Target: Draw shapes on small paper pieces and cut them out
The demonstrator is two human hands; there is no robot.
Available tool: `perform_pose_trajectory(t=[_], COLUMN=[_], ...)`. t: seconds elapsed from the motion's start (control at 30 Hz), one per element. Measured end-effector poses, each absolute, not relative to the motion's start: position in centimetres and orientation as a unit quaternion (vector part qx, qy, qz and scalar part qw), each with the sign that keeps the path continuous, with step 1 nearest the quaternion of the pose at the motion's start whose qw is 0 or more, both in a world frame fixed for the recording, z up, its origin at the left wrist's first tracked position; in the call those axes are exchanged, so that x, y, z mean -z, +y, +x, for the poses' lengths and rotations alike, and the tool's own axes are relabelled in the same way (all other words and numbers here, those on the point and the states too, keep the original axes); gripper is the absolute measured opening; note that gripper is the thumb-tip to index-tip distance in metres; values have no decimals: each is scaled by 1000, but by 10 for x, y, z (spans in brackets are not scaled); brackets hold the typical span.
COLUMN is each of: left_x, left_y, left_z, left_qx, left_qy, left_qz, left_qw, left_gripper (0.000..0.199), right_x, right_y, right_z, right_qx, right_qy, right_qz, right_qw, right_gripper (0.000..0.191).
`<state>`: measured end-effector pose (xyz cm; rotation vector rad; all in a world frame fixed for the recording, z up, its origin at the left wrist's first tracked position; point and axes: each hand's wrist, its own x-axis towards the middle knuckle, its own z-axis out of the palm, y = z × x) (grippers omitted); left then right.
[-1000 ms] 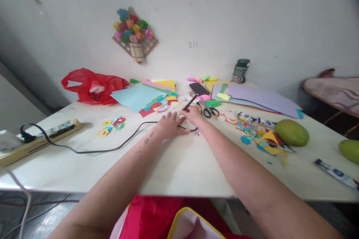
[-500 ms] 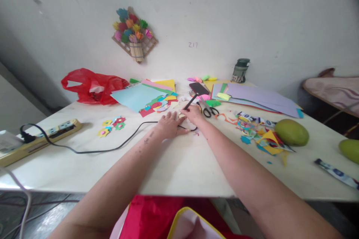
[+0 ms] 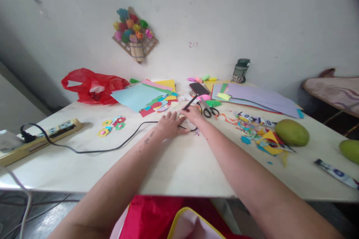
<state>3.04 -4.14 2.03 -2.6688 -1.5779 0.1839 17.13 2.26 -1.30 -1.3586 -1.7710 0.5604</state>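
My left hand (image 3: 170,125) lies flat on the table (image 3: 179,168), fingers spread, over a pale piece that it mostly hides. In my right hand (image 3: 193,115) is a slim black pen (image 3: 191,102), tilted up to the right; its lower end is hidden by the fingers. A black cord (image 3: 106,151) runs up to my left hand and shows again between the hands. Close by on the right are scissors (image 3: 211,112) with black handles and a dark phone (image 3: 199,88). Small paper flowers (image 3: 119,123) in yellow, red and green lie to the left.
A power strip (image 3: 60,130) stands at the left, a red plastic bag (image 3: 94,86) behind it. Coloured sheets (image 3: 140,97) and lilac paper (image 3: 260,97) lie at the back near a bottle (image 3: 240,71). On the right are paper scraps (image 3: 269,142), a green mango (image 3: 291,132) and a tube (image 3: 336,173).
The black pen has tipped slightly in my right hand. My left hand and the things on the table have not visibly moved.
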Motion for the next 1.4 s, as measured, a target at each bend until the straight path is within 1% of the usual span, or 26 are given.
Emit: perform_pose_trajectory(t=[0.2, 0.47, 0.77, 1.1, 1.4], left_x=[-19, -19, -19, -20, -22], left_y=[-41, -40, -41, -41, -44], left_z=[30, 30, 29, 30, 31], left_qx=[-63, -65, -51, -61, -60], left_qy=[-506, -508, -508, -508, -512], left_qz=[-860, -858, -860, -859, -857], left_qw=[24, 34, 14, 11, 8], left_gripper=[80, 79, 79, 80, 83], right_x=[10, 11, 14, 18, 12], right_y=[20, 22, 26, 31, 23], right_z=[171, 172, 172, 172, 173], right_qx=[-208, -189, -185, -192, -247], right_qy=[-708, -710, -707, -699, -672], right_qz=[-543, -539, -540, -548, -521], right_qw=[401, 412, 418, 416, 465], right_gripper=[15, 12, 11, 12, 10])
